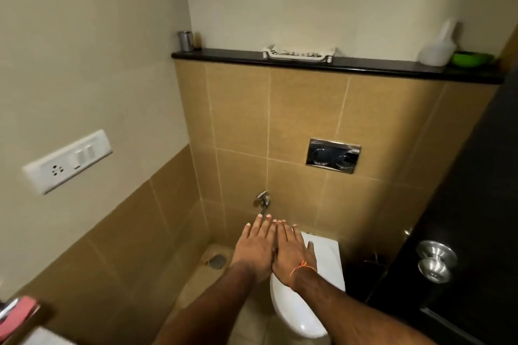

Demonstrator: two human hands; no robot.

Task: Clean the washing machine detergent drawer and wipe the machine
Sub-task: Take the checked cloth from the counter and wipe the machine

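1. Two hands are held out flat, palms down, side by side at 6 o'clock of centre: left hand (256,249) and right hand (291,253) touch along their inner edges, fingers straight, holding nothing.
2. An orange thread (301,267) circles the right wrist.
3. Below the hands stands a white toilet (308,311) with its lid shut; a floor drain (217,260) lies at its 9 o'clock.
4. A chrome tap (262,200) sits on the tan tiled wall just at 12 o'clock of the fingertips; a chrome flush plate (332,155) is mounted at 1 o'clock.
5. A black ledge (364,66) at 12 o'clock carries a steel cup (185,40), a white soap tray (298,54), a white bottle (437,49) and a green dish (471,58).
6. A switch panel (67,161) is at 9 o'clock; a dark door with a metal knob (436,260) is at 3 o'clock.
7. The washing machine and its detergent drawer do not appear in this view.
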